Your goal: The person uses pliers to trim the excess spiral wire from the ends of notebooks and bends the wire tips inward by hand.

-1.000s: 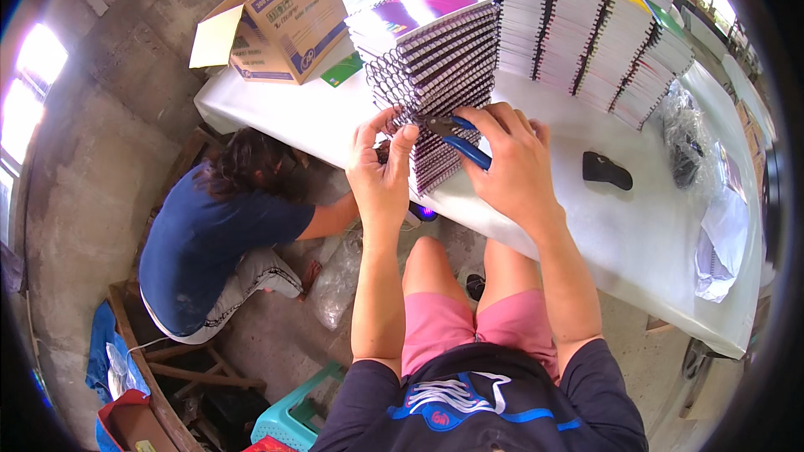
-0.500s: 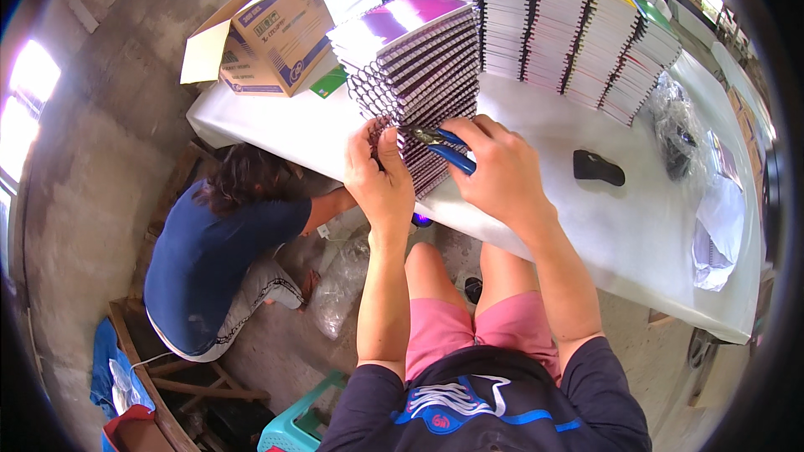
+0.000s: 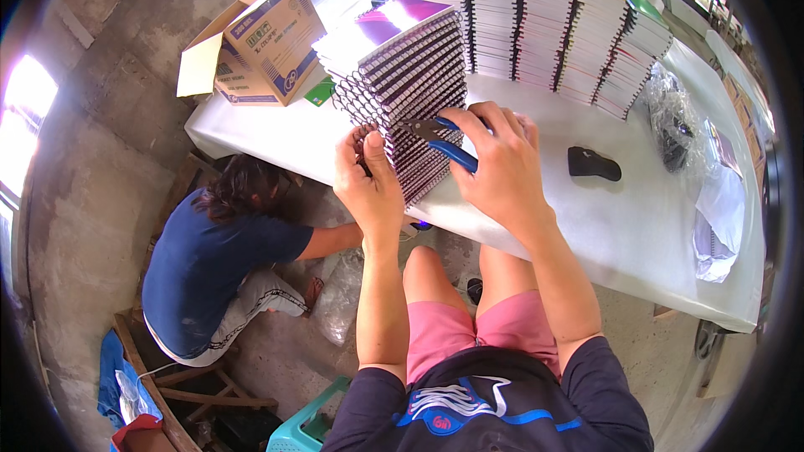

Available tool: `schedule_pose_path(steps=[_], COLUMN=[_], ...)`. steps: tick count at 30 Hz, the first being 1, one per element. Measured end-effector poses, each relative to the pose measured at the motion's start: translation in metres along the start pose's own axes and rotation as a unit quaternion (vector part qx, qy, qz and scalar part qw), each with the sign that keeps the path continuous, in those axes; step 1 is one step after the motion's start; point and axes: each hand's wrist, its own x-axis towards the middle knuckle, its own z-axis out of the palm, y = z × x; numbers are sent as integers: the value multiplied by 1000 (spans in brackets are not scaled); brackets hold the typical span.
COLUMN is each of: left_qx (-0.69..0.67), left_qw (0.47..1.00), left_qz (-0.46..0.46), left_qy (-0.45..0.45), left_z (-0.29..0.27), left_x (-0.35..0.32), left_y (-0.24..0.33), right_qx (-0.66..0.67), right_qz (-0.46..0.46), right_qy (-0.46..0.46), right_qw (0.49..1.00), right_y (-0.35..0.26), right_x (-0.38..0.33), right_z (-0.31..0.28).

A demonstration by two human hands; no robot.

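Note:
A tall stack of spiral-bound notebooks [image 3: 419,75], with a shiny purple cover on top, stands at the table's front edge, coiled edges facing me. My left hand [image 3: 368,188] is at the stack's near left corner, thumb and fingers closed around the end of a dark spiral coil [image 3: 363,136]. Blue-handled cutting pliers [image 3: 453,154] are in my right hand [image 3: 507,163], fingers wrapped about the handles. The jaws stand apart, pointing left in front of the coils, close to my left fingertips. Whether they touch a coil I cannot tell.
More stacks of bound notebooks [image 3: 557,29] line the table's back. An open carton [image 3: 268,46] sits at the back left. A black object [image 3: 595,164] and clear plastic wrap [image 3: 670,113] lie to the right. Another person [image 3: 222,259] crouches at left, arm reaching under the table.
The pliers' handles and jaws have spread wider, and the pliers have tilted slightly. My left hand still grips the coil end. The crouching person's arm has shifted lower and to the right.

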Motion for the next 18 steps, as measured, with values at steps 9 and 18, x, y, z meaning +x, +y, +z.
schedule_pose_path(steps=[9, 18], left_qx=[-12, -30], left_qw=[1000, 999], left_qz=[13, -12], left_qy=[-6, -19], left_z=[0, 0], left_x=[-1, -3], left_y=[-3, 1], right_qx=[16, 89], right_qz=[1, 50], right_qy=[-38, -88], right_qw=[999, 991], right_y=[-6, 1], right_x=[6, 4], right_z=[1, 9])
